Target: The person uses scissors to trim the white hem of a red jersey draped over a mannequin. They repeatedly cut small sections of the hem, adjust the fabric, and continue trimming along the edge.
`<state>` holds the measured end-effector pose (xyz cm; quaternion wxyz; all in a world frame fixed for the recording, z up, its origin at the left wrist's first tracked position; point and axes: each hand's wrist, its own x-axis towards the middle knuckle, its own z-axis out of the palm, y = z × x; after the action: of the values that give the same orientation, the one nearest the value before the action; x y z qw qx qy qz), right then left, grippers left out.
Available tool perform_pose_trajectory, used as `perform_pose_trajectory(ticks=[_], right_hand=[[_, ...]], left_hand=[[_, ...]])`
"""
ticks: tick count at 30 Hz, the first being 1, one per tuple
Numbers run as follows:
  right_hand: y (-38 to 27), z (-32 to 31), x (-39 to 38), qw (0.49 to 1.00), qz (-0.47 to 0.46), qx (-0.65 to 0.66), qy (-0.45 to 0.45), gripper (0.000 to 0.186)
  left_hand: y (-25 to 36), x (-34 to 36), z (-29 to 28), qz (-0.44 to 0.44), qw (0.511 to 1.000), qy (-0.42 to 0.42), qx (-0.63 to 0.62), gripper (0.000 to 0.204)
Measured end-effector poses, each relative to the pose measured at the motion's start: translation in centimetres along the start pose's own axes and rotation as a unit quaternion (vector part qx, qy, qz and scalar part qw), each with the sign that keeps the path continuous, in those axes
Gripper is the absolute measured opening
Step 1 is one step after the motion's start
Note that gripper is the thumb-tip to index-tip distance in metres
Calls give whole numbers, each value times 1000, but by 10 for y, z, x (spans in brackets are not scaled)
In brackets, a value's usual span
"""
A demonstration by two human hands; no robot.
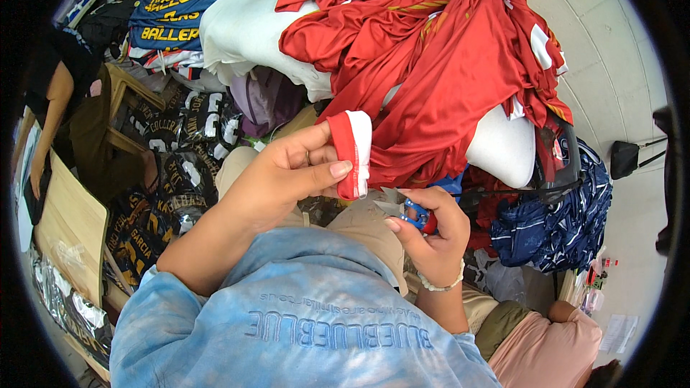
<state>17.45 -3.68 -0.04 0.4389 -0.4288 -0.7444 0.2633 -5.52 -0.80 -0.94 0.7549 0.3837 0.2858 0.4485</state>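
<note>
Much red fabric on white cloth — tiles

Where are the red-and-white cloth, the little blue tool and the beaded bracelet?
Red-and-white cloth (361,146): head view, on its white band.
Little blue tool (416,214): head view, on its blue part.
Beaded bracelet (440,289): head view, on its lower beads.

Left grip pinches red-white fabric band; right grip holds blue snips

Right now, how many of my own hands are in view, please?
2. The left hand holds a red-and-white cloth; the right hand, lower in the picture, holds what look like blue snips. No hand of yours is hidden.
</note>
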Motion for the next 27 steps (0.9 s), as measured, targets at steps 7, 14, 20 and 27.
perform_pose_trajectory(ticks=[7, 14, 20, 27], right_hand=[[11, 27, -12, 992, 16, 104, 66, 43], [13, 33, -7, 999, -17, -12, 37, 26], [22, 13, 0, 911, 218, 223, 270, 7], [12, 13, -20, 987, 107, 112, 35, 38]], left_hand=[[-9, 1, 1, -16, 996, 15, -82, 56], [-24, -2, 11, 18, 999, 38, -17, 52], [-25, -5, 3, 0, 998, 40, -47, 51], [-23, -2, 6, -12, 992, 37, -116, 54]])
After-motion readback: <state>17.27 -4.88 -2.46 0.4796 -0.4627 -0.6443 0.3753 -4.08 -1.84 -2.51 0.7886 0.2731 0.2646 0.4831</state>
